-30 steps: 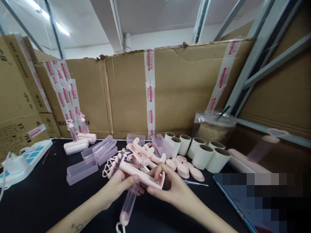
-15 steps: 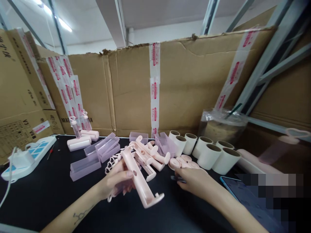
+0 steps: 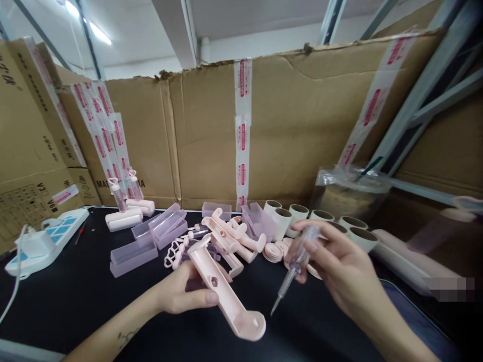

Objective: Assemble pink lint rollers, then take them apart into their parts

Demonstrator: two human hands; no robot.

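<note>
My left hand [image 3: 192, 291] is closed around a pale pink plastic trough-shaped piece [image 3: 222, 296], thumb on its near side. This piece is tilted, with a round hole near its middle and a rounded end plate toward me. My right hand [image 3: 332, 256] grips a screwdriver [image 3: 300, 256] by its clear handle. The screwdriver's tip points down and left, a little right of the pink piece and apart from it. Behind my left hand lie more pink trough pieces [image 3: 226, 236] in a heap and several small heart-shaped loops [image 3: 171, 254]. Pink discs [image 3: 273, 252] lie behind the right hand, partly hidden.
Translucent lilac boxes [image 3: 134, 257] stand at left and centre back. Several white cardboard tubes [image 3: 283, 223] are at the right. A white power strip [image 3: 49, 241] lies far left, a plastic-wrapped container [image 3: 347, 191] back right. A cardboard wall [image 3: 204, 136] closes the back.
My right hand has risen from the table and turned, bringing the screwdriver up into plain view. The pink piece in my left hand has shifted slightly down and right, its near end turned more toward me.
</note>
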